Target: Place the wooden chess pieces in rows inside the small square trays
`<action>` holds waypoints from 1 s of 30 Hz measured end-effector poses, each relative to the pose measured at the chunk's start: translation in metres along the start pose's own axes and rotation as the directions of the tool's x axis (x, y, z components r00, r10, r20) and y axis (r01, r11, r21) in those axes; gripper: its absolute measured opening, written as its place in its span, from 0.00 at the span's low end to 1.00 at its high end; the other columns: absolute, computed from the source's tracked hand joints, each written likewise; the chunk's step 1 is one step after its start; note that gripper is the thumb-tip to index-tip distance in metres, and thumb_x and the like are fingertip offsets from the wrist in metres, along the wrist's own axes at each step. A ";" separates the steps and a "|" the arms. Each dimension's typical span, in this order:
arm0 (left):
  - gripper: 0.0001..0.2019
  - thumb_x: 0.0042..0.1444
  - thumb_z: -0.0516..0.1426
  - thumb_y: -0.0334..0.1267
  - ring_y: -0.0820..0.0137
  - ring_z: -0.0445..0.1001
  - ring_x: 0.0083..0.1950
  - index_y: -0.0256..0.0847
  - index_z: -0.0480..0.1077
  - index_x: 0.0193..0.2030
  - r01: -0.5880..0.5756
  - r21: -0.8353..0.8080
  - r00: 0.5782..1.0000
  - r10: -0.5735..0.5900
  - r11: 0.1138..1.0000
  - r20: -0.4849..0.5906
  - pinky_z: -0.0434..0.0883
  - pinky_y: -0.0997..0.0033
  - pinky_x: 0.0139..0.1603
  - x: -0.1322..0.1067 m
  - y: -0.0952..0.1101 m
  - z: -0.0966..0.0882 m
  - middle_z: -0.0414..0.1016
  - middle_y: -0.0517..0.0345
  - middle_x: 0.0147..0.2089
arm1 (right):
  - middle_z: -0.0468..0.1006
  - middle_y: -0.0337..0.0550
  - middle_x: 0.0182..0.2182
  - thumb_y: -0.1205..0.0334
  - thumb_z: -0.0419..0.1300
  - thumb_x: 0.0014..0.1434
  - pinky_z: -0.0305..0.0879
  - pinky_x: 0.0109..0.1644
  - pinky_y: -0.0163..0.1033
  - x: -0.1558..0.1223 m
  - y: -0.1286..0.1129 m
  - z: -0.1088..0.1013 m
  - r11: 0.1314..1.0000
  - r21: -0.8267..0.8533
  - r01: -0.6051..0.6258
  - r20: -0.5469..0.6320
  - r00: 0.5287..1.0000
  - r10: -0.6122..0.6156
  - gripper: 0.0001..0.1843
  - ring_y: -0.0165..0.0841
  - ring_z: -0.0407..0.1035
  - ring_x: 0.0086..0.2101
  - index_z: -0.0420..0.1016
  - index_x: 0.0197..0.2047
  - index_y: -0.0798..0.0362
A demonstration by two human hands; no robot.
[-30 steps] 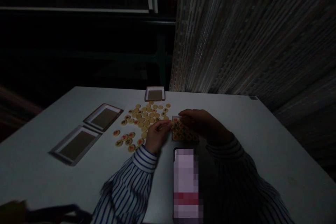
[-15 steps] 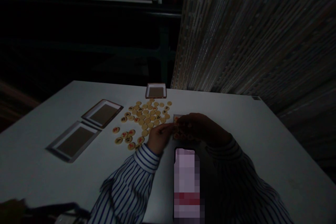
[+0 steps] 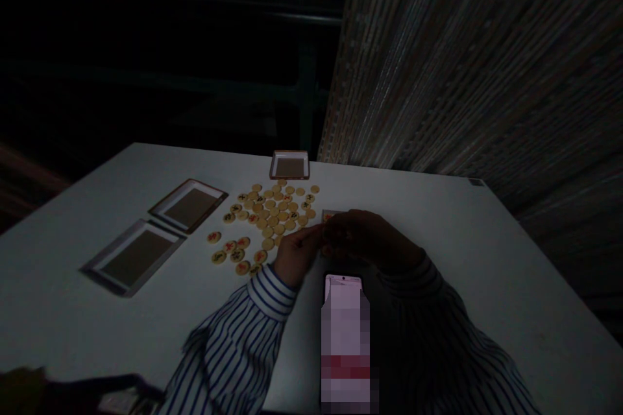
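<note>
The scene is dim. My left hand (image 3: 296, 254) rests on the white table (image 3: 487, 259) with fingers pinched together near a small box of round pieces (image 3: 329, 215); what it pinches is too dark to name. My right hand (image 3: 370, 238) lies curled over that box and hides most of it. Several loose round tan game pieces (image 3: 272, 214) with red or black marks lie scattered just left of both hands.
A phone (image 3: 344, 337) lies in front of me between my striped sleeves. Two flat open box halves (image 3: 131, 260) (image 3: 189, 205) lie at the left, and a small square lid (image 3: 290, 165) at the far edge. A ribbed wall (image 3: 462, 65) rises at the right.
My right hand has slid over the box of pieces, which showed more a second ago. My left hand stays by its left side. The view has shifted slightly.
</note>
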State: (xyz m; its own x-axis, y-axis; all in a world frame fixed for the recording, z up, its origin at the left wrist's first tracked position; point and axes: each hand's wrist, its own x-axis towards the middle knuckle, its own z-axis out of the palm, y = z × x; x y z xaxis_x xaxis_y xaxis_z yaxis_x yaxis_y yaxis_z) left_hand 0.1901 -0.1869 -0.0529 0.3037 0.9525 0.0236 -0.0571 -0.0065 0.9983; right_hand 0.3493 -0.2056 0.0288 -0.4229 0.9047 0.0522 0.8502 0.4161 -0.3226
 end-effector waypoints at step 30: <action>0.12 0.44 0.60 0.43 0.65 0.76 0.37 0.38 0.76 0.34 0.059 -0.015 0.993 -0.060 0.998 -0.105 0.73 0.68 0.41 -0.001 -0.001 0.001 0.79 0.53 0.34 | 0.76 0.47 0.34 0.60 0.57 0.54 0.59 0.35 0.36 0.003 -0.004 -0.001 0.992 -0.124 0.039 0.047 0.998 -0.033 0.11 0.34 0.68 0.34 0.74 0.39 0.56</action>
State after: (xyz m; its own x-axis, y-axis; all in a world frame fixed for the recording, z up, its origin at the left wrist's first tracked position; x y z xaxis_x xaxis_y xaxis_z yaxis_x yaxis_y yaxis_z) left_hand 0.1904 -0.1882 -0.0535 0.2046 0.9780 -0.0418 -0.0534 0.0537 0.9971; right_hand 0.3451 -0.2041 0.0314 -0.4652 0.8850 0.0187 0.8653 0.4592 -0.2009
